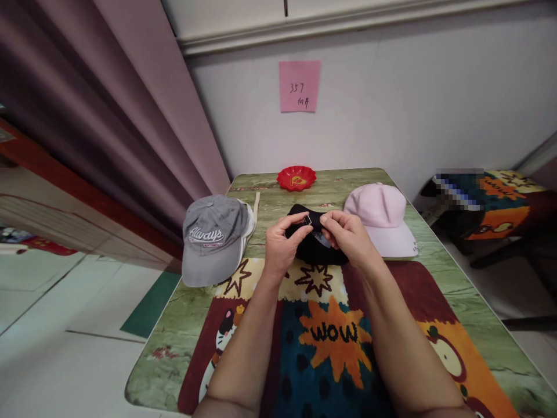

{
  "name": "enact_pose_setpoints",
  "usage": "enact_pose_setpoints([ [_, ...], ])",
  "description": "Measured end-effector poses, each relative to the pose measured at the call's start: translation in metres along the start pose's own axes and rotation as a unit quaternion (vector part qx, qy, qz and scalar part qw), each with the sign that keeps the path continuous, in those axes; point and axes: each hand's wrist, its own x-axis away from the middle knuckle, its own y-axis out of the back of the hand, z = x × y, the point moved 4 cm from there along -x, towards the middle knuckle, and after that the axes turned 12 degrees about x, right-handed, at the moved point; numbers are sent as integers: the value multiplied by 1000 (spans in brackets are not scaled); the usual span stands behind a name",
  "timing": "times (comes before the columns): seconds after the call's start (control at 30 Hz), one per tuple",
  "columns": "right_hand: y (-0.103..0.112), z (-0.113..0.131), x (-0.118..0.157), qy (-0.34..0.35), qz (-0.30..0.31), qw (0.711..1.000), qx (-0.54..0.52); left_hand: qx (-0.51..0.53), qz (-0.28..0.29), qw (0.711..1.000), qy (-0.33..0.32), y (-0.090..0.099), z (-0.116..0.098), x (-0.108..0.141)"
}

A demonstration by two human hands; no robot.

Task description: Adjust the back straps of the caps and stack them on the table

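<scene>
Caps line a table (165, 331) between its left and right edges.
A dish (296, 179) sits midway along the far edge, below a note (299, 87) on the wall (369, 116); the left cap (213, 232) lies by the left edge, the right cap (376, 209) near the right, the middle cap (322, 252) between them at the far side of a mat (291, 360) covering the near part.
</scene>
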Motion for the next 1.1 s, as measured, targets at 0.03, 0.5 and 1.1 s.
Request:
enact_pose_setpoints([
  [0.03,0,0,0,1,5,1000,6,0,4,1000,0,0,0,0],
  [0.5,9,0,0,40,23,997,59,-28,82,996,-3,6,-8,-3],
  [1.1,5,3,0,64,19,995,81,-67,133,988,-35,2,-17,-1],
])
